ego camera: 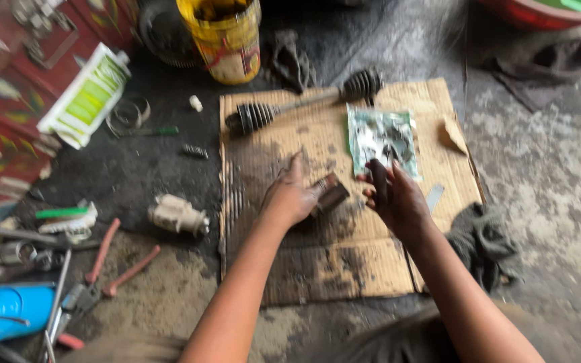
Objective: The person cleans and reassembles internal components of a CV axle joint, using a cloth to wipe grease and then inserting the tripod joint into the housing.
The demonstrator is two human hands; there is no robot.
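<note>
My left hand is over a sheet of greasy cardboard and grips a dark metal joint part that sticks out to its right. My right hand, smeared with black grease, hovers just right of that part with its fingers spread; whether it touches the part is blurred. Behind the hands lies a green and white plastic packet. A drive shaft with two ribbed rubber boots lies across the far edge of the cardboard.
A yellow bucket stands at the back. Left of the cardboard lie a white and green tube, a white part, red-handled pliers, a blue object and loose tools. A dark rag lies at the right.
</note>
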